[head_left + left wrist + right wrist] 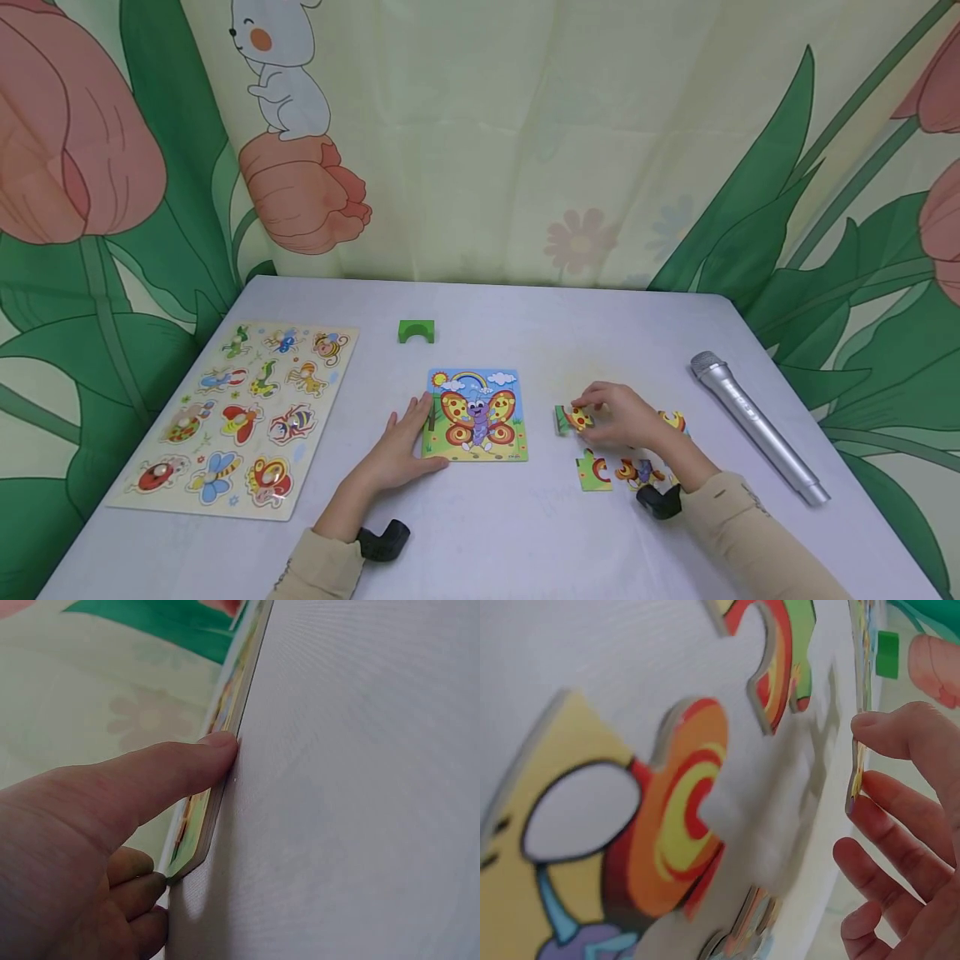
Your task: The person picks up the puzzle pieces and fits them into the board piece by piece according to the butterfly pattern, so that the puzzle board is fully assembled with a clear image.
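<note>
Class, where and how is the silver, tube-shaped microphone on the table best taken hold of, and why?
I'd grip the silver, tube-shaped microphone round the middle of its handle, clear of its rounded grey head, probably from above, on the side nearest the right hand. It lies flat, slanting, its long, slim handle uncovered and no other object against it.

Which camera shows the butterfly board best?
The head view: it looks onto the butterfly board, so its picture is clear. The left wrist view shows it nearly edge-on, touched by the left hand; the right wrist view, seemingly just a thin strip.
</note>
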A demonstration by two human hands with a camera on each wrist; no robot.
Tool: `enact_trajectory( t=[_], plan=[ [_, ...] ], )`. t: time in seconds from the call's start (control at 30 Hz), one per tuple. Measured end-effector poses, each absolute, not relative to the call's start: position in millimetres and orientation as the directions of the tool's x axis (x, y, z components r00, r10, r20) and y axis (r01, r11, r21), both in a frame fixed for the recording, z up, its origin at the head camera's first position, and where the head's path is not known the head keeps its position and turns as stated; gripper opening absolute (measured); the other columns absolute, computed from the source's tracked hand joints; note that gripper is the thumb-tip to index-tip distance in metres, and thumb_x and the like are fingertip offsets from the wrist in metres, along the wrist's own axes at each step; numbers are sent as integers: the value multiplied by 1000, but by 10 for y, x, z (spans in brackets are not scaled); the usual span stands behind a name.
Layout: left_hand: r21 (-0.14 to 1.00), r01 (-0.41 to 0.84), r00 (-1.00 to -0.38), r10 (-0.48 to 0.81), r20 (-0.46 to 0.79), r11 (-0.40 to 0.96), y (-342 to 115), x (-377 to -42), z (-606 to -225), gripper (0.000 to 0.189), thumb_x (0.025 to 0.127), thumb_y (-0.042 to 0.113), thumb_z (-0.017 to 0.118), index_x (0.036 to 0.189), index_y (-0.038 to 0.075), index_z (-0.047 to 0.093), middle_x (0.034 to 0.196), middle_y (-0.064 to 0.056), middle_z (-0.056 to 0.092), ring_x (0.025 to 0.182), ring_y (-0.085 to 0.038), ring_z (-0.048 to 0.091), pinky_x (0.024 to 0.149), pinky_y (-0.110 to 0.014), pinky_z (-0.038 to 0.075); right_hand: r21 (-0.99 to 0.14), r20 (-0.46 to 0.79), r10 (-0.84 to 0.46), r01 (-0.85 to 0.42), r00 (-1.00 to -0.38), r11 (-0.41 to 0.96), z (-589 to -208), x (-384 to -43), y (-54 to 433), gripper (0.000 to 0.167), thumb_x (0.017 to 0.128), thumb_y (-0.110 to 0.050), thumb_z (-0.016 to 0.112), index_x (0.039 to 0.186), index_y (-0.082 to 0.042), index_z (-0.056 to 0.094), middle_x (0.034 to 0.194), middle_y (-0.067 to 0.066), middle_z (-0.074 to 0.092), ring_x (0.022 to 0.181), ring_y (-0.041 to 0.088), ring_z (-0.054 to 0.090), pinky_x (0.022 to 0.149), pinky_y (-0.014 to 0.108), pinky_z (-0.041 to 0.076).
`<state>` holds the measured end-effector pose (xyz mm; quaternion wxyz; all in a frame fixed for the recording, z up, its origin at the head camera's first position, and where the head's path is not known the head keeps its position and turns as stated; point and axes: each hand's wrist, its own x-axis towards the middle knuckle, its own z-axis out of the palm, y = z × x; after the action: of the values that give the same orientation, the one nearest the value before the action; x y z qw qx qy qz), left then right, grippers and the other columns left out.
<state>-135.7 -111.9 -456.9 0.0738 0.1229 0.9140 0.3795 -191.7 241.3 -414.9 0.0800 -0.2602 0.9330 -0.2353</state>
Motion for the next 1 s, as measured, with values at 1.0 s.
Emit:
enact_trajectory(
  t=[1.0],
  plan=[
    [698,169,-960,277,-44,696,-1118,-1366,-4585,94,75,32,74,145,1,18,150,-13,19,139,-26,9,111,-46,0,-503,39,-620,-552,-784,665,-4117,-1996,1614,37,69,-20,78,102,-7,70,93,-3,60,80,18,54,70,30,48]
  ],
)
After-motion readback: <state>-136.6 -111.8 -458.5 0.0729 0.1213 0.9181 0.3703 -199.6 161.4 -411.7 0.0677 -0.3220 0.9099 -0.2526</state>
